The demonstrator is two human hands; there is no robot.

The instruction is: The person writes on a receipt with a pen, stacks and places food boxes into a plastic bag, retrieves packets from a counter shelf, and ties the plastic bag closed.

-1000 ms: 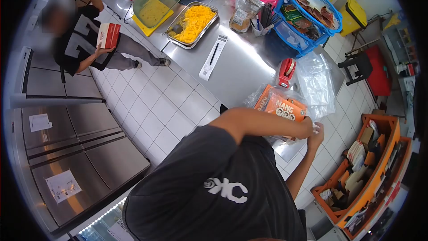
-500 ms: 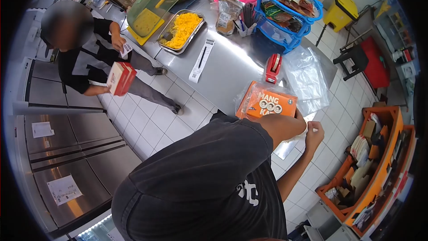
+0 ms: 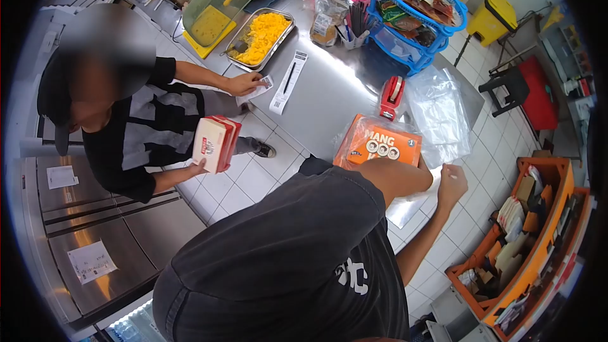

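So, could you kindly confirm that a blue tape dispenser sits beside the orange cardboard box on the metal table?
Not quite: the head view shows a red tape dispenser, not blue; it does sit beside the orange cardboard box on the metal table.

One wide, round-edged view looks steeply down from the wearer's head, close above the shirt [image 3: 272,247] at the bottom, and faces over the desk [image 3: 323,98], taking in floor [image 3: 231,197] beyond the near edge
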